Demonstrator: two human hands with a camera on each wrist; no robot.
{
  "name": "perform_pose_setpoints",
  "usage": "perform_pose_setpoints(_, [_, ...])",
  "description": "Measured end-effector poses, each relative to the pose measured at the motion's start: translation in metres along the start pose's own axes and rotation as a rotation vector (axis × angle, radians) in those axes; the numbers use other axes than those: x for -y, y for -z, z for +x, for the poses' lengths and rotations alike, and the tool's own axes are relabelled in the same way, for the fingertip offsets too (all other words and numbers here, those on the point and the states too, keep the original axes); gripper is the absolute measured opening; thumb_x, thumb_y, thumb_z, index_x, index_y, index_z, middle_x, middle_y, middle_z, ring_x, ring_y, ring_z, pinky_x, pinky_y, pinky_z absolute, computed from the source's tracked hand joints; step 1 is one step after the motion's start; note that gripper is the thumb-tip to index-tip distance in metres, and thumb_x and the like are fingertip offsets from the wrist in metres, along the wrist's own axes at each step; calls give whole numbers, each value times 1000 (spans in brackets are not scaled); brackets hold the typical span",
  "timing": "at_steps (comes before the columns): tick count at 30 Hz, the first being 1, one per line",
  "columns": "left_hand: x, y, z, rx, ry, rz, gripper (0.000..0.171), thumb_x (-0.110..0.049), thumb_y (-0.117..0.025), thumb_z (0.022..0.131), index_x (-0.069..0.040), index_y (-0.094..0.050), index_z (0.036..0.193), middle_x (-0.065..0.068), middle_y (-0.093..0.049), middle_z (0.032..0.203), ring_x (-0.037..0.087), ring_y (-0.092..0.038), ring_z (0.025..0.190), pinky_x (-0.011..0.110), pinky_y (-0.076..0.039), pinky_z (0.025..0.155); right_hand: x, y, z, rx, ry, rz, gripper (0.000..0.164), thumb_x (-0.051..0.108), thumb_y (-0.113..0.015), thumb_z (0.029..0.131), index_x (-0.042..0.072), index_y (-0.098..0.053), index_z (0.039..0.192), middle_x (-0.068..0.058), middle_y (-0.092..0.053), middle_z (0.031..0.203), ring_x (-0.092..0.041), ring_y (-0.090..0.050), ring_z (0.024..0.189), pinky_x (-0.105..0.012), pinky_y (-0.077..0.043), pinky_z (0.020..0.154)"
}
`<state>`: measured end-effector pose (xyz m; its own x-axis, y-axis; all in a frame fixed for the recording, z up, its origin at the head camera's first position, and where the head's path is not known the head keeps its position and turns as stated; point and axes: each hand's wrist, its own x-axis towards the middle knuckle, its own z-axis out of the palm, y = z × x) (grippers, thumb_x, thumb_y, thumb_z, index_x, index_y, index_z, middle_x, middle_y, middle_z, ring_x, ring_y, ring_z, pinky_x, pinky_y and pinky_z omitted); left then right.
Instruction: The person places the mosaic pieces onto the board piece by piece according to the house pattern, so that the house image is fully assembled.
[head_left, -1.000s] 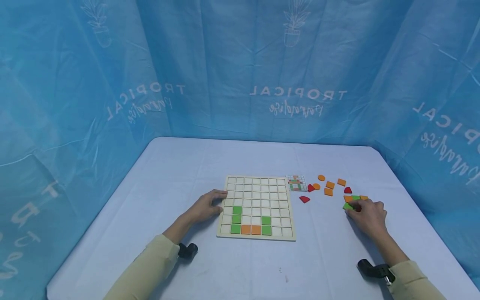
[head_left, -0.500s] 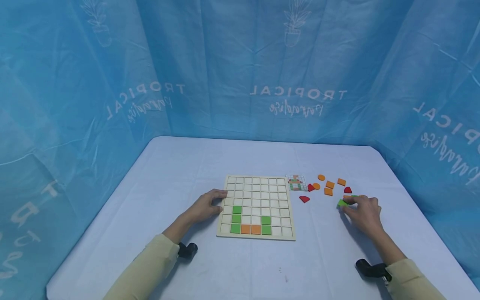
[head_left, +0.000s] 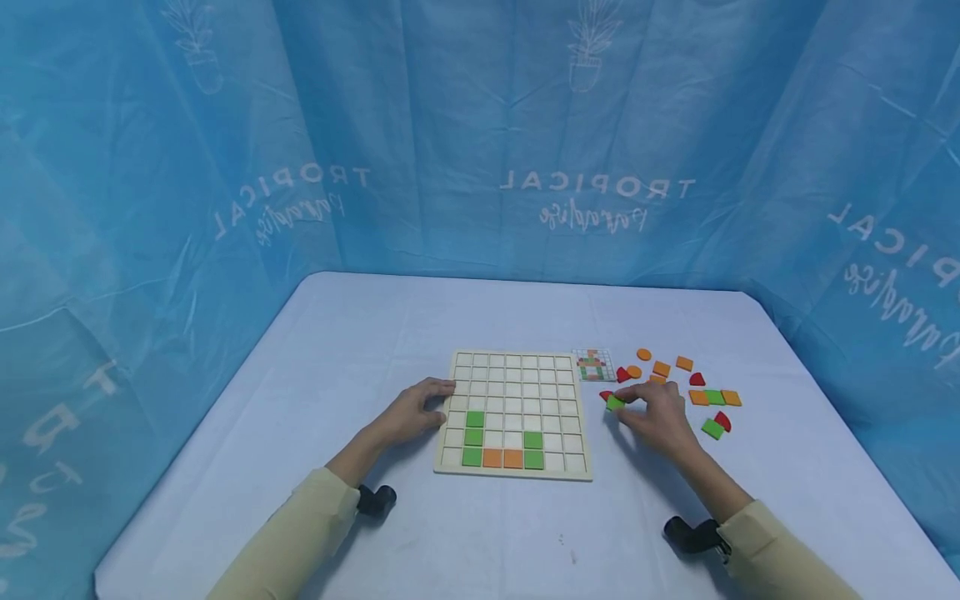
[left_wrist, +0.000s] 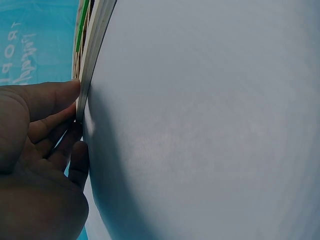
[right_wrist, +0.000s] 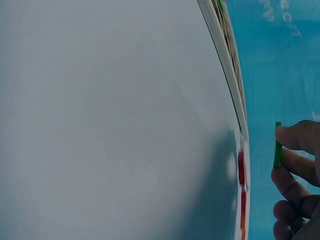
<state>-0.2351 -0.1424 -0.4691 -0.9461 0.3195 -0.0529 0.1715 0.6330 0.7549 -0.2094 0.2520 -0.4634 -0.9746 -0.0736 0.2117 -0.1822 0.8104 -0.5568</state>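
My right hand (head_left: 660, 417) pinches a green square tile (head_left: 614, 403) between thumb and fingers, just right of the wooden grid board (head_left: 528, 385). The right wrist view shows that tile (right_wrist: 278, 156) edge-on, raised off the table. A red quarter-round piece (head_left: 604, 395) lies partly hidden behind the held tile. My left hand (head_left: 408, 412) rests at the board's left edge, thumb and fingertips touching the rim (left_wrist: 89, 75). Green squares stand in two columns on the board's lower rows, three at left and two at right, with two orange squares (head_left: 492, 458) between them at the bottom.
A small printed pattern card (head_left: 595, 365) lies by the board's upper right corner. Loose orange circles (head_left: 643, 354), orange squares (head_left: 684, 363) and red pieces (head_left: 697, 379) are scattered to its right. A green square (head_left: 712, 428) touches a red piece nearer the right edge.
My right hand has picked up a green square from the right-hand cluster and carried it left toward the board, uncovering the pieces there. The left hand has stayed put.
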Motion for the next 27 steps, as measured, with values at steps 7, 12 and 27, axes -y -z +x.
perform_pose_setpoints(7, [1, 0, 1, 3, -3, 7, 49, -1, -69, 84, -2, -57, 131, 6, -47, 142, 28, -31, 139, 45, -22, 114, 33, -27, 4, 41, 46, 35, 26, 13, -78, 77, 4, -74, 101, -10, -67, 102, -30, -42, 103, -47, -34, 85])
perform_pose_setpoints(12, [2, 0, 1, 0, -11, 15, 48, -1, -69, 84, -2, -57, 131, 6, -48, 142, 28, -31, 138, 44, -22, 114, 53, -41, 7, 57, 103, 44, 25, 13, -79, 76, 6, -75, 99, -5, -68, 96, -32, -43, 110, -51, -32, 90])
perform_pose_setpoints(27, [2, 0, 1, -1, 11, 6, 49, -2, -69, 84, -4, -57, 131, 5, -47, 142, 28, -30, 139, 45, -22, 114, 78, -69, 15, 122, 223, -17, 23, 17, -83, 73, 12, -77, 95, 3, -68, 87, -19, -44, 89, -37, -33, 73])
